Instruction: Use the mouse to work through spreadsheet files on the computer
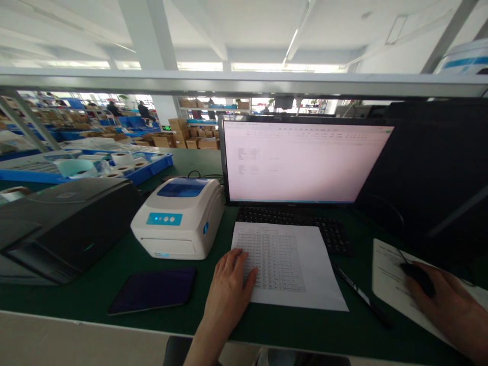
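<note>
My left hand (230, 282) lies flat with fingers stretched out on the lower left corner of a printed sheet with a table (290, 264). The sheet partly covers a black keyboard (328, 229). My right hand (446, 300) is wrapped over a black mouse (417, 277), which sits on another printed paper (389, 279). In front of me a monitor (301, 162) shows a pale, mostly blank document.
A white and blue label printer (179, 218) stands left of the monitor, a larger black printer (64, 223) further left. A dark phone (152, 290) lies near the green table's edge (76, 315). A black pen (358, 295) lies between the papers. Blue trays with rolls (125, 162) behind.
</note>
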Motion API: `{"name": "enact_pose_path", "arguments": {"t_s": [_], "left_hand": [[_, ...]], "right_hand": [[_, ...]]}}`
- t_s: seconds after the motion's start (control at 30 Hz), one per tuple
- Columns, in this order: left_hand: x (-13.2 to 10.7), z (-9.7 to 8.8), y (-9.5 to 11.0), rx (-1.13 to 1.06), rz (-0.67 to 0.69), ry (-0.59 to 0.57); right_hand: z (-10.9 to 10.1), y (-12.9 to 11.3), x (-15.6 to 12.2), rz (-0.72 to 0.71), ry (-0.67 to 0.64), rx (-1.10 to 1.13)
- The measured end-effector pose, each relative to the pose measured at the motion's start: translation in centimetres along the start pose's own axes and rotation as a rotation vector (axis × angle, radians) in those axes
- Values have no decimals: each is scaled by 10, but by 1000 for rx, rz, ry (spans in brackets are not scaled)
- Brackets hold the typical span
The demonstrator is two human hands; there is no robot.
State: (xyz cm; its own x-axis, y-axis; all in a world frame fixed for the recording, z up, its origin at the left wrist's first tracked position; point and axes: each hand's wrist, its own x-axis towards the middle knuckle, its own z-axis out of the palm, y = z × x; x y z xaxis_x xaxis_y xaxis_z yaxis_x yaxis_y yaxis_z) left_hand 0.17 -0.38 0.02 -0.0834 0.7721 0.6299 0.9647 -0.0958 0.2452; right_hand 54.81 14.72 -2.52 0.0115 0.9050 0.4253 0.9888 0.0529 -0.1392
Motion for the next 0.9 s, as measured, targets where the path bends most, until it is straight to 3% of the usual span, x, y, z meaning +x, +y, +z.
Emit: {"name": "enact_pose_path", "arguments": {"t_s": [0.4,0.9], "left_hand": [[-1,16,-25,-14,116,68],[-3,21,-40,13,152,39]], "right_hand": [[-20,-36,3,58,-6,36],[-15,-35,2,89,-15,18]]}}
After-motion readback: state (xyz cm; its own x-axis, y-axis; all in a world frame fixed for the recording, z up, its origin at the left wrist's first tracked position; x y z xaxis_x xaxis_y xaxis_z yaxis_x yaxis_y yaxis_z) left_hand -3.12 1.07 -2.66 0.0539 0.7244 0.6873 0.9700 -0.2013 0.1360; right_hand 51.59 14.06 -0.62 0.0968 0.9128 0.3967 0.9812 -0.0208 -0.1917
